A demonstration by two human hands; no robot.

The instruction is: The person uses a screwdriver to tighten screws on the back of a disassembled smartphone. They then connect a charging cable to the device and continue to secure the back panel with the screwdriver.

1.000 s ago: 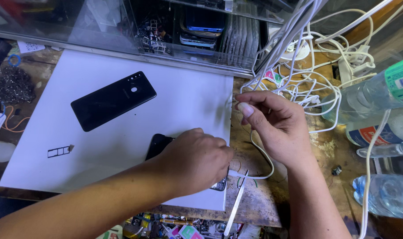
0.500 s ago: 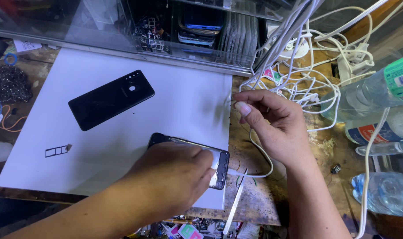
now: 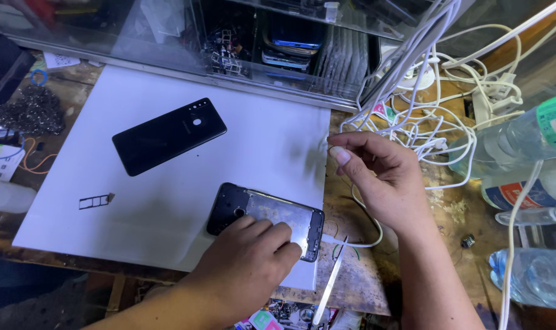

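I'm pressing my open left hand (image 3: 253, 256) on the opened phone (image 3: 266, 217); my right hand (image 3: 382, 177) is pinching a white cable (image 3: 357, 243) near green-labelled bottles (image 3: 522, 131) at right.

This is a phone repair workshop, a cramped bench rather than a home desk. A white work mat (image 3: 168, 183) covers the scarred wooden benchtop (image 3: 363, 287). On it lie an opened phone (image 3: 253, 211) with its back off, the black back cover (image 3: 168, 135) at ten o'clock from it, and a SIM tray (image 3: 95, 201) at nine. At twelve o'clock a clear case (image 3: 278, 49) holds more phones and small parts. White charging cables (image 3: 437, 116) tangle at two o'clock, and tweezers (image 3: 330, 284) lie at five.
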